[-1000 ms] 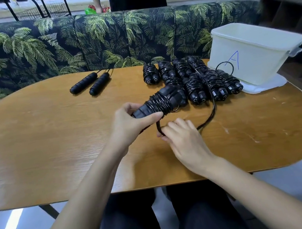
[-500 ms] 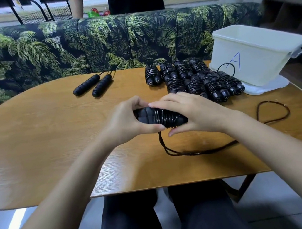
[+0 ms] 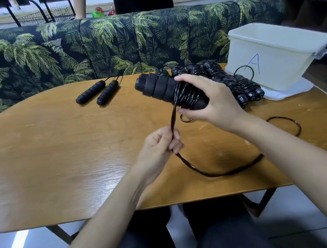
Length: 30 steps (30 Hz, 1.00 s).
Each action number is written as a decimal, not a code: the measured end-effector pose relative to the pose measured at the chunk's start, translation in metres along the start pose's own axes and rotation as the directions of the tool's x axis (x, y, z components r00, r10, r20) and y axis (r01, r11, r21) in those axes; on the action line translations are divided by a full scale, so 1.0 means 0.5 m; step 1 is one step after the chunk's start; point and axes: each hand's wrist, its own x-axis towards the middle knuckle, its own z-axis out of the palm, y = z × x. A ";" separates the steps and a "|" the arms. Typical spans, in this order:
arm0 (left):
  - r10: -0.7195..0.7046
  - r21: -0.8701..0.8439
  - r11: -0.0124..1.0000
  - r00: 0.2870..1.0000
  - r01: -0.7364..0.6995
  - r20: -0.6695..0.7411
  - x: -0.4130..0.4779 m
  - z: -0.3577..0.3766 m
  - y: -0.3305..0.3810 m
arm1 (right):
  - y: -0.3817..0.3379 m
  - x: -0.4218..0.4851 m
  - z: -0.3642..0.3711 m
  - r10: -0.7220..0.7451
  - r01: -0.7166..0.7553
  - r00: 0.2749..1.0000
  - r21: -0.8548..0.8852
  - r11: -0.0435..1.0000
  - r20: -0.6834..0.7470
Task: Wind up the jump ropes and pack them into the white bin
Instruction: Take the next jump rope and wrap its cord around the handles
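Note:
My right hand [image 3: 210,100] grips a pair of black jump-rope handles [image 3: 159,88], held above the table with cord partly wound round them. My left hand [image 3: 159,147] pinches the loose black cord [image 3: 224,173] just below the handles; the rest of the cord trails over the table to the right. Several wound-up jump ropes [image 3: 230,80] lie in a row behind my right hand. The white bin [image 3: 279,55], marked with a blue "A", stands at the far right on its lid.
Two unwound black handles [image 3: 99,90] lie at the back middle of the oval wooden table [image 3: 57,155], their cord running off the far edge. A palm-print sofa [image 3: 105,45] runs behind the table. A person stands beyond the sofa.
The handles have passed from my left hand to my right and risen off the table. My left hand has dropped down and taken hold of the loose cord.

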 end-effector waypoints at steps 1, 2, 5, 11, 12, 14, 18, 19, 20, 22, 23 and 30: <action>-0.017 0.080 0.997 1.000 0.015 0.023 -0.001 -0.005 0.014 | -0.004 -0.002 -0.004 -0.002 0.000 1.000 0.085 0.996 0.027; -0.022 0.181 0.983 0.998 0.012 0.053 0.002 -0.011 0.022 | -0.010 -0.006 -0.007 -0.027 0.016 0.997 0.156 0.988 0.070; -0.060 0.486 0.874 0.991 -0.007 0.122 0.024 -0.046 0.018 | -0.016 -0.023 -0.013 -0.149 0.093 0.960 0.236 0.967 0.236; -0.085 0.766 0.559 0.897 -0.318 0.435 0.076 -0.104 0.108 | 0.004 -0.062 -0.027 -0.188 0.184 0.864 0.053 0.981 0.466; -0.093 0.785 0.463 0.858 -0.411 0.505 0.087 -0.110 0.109 | 0.003 -0.068 -0.023 -0.211 0.237 0.834 0.015 0.971 0.510; -0.091 0.786 0.291 0.802 -0.545 0.590 0.105 -0.107 0.110 | 0.000 -0.079 -0.012 -0.234 0.339 0.767 -0.069 0.938 0.597; -0.102 0.726 -0.051 0.726 -0.686 0.680 0.121 -0.097 0.119 | -0.001 -0.093 0.006 -0.143 0.393 0.763 -0.277 0.877 0.631; -0.086 0.724 -0.152 0.739 -0.673 0.668 0.122 -0.092 0.120 | -0.002 -0.093 0.011 -0.107 0.382 0.786 -0.342 0.858 0.609; -0.069 0.726 -0.231 0.755 -0.648 0.652 0.122 -0.088 0.120 | -0.003 -0.094 0.017 -0.064 0.357 0.813 -0.407 0.841 0.579; 0.008 0.734 -0.359 0.784 -0.577 0.620 0.119 -0.078 0.121 | 0.001 -0.094 0.027 0.032 0.264 0.871 -0.520 0.812 0.491; 0.055 0.745 -0.410 0.801 -0.526 0.596 0.115 -0.073 0.121 | 0.004 -0.093 0.032 0.076 0.195 0.902 -0.557 0.807 0.426; 0.334 0.957 -0.281 0.928 -0.070 0.166 0.084 -0.021 0.113 | 0.014 -0.067 0.057 0.203 -0.181 0.979 -0.394 0.901 0.015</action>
